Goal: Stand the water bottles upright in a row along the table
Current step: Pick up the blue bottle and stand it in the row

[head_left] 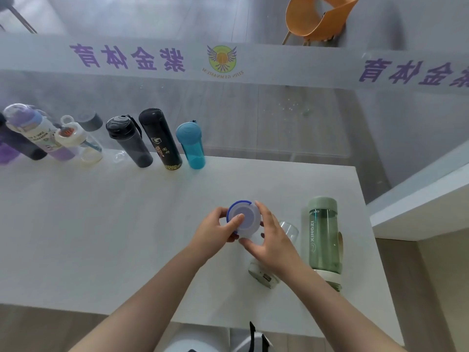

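Both hands hold a bottle with a white lid and blue ring [245, 221], seen from above over the white table [101, 237]. My left hand [218, 231] grips its left side, thumb on the lid. My right hand [271, 240] curls round its right side. A row of upright bottles lines the far edge: a teal bottle [191, 146], a black flask [160, 139], a smoky black bottle [129, 141], a clear bottle with a white cap [78, 139] and a purple-and-white bottle [35, 130]. A green bottle [324, 237] lies flat at the right. A clear bottle [289, 231] lies partly under my right hand.
A glass wall with purple lettering [127, 58] runs behind the table. An orange chair [319, 16] stands beyond it. The table's right edge [368, 237] is close to the green bottle. Dark and purple bottles [15, 146] crowd the far left.
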Motion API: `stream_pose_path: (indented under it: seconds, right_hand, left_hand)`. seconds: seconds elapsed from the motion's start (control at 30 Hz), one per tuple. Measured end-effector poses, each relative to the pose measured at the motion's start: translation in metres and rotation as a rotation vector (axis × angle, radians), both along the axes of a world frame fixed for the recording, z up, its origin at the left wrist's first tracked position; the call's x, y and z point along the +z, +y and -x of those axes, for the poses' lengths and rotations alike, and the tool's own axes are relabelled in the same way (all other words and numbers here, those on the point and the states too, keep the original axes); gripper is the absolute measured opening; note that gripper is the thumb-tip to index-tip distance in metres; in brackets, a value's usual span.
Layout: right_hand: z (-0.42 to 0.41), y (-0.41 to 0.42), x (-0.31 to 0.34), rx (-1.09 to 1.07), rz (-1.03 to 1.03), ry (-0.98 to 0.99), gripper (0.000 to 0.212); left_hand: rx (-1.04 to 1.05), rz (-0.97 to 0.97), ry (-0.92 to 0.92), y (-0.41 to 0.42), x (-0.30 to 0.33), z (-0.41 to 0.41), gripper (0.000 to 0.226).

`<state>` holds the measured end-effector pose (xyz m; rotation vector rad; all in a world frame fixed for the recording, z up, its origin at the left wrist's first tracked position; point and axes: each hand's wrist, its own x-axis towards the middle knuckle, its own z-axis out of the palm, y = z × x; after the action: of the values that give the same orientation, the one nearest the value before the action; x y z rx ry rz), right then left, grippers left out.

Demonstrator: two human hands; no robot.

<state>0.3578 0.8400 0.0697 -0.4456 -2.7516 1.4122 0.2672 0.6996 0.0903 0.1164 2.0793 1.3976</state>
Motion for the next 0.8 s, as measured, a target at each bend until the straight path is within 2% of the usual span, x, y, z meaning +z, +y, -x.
stream_pose_path:
  seconds: [0.2, 0.3, 0.43, 0.53, 0.67, 0.8]
  right_hand:
    - [0.017, 0.006, 0.007, -0.087, -0.022, 0.042, 0.088]
    - [0.028, 0.013, 0.007, -0.113, -0.005, 0.027, 0.087]
    - [0.047, 0.022, 0.006, -0.112, 0.004, 0.004, 0.086]
    - [0.067, 0.028, 0.006, -0.108, 0.005, -0.001, 0.082]
    - [0.099, 0.037, 0.008, -0.107, 0.017, -0.001, 0.077]
    - [0.135, 0.042, 0.009, -0.115, 0.029, 0.003, 0.075]
  left_hand:
    - [-0.022, -0.078, -0.088, 0.003, -0.005, 0.014, 0.027]
    - [-0.073, -0.035, -0.058, 0.000, -0.011, 0.024, 0.023]
    - [-0.190, 0.234, 0.118, -0.011, -0.030, 0.043, 0.038]
    - [-0.344, 0.503, 0.216, -0.026, -0.052, 0.060, 0.058]
    - [-0.494, 0.895, 0.155, -0.047, -0.076, 0.077, 0.096]
    - [-0.479, 0.996, 0.096, -0.061, -0.087, 0.084, 0.116]
